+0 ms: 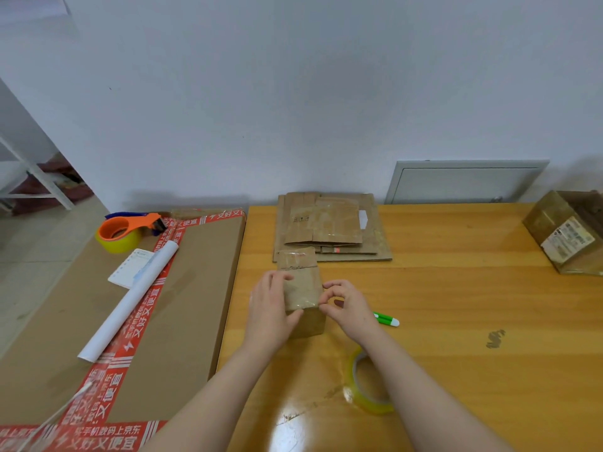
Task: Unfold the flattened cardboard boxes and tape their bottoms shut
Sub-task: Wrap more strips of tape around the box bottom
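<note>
While my left hand (272, 305) grips the left side of the small box (303, 293), my right hand (347, 305) pinches its right top edge, fingers curled. Box stands on wooden table (456, 321), glossy tape across its top. Flattened boxes (329, 223) stacked just behind it. Green-white pen (386, 320) beside right wrist. Yellow tape roll (375, 406) by right forearm. Orange tape dispenser (127, 230) on big carton (195, 288), far left.

- Between left hand (270, 308) and right hand (346, 305): small brown cardboard box (301, 295), gripped on both sides.
- Just beyond hands: stack of flattened cardboard boxes (329, 230).
- Just right of right hand: green-and-white pen (386, 320).
- By right forearm: yellowish clear tape roll (367, 402).
- Further right: bare wooden table (473, 305), open up to taped brown box (567, 233).
</note>
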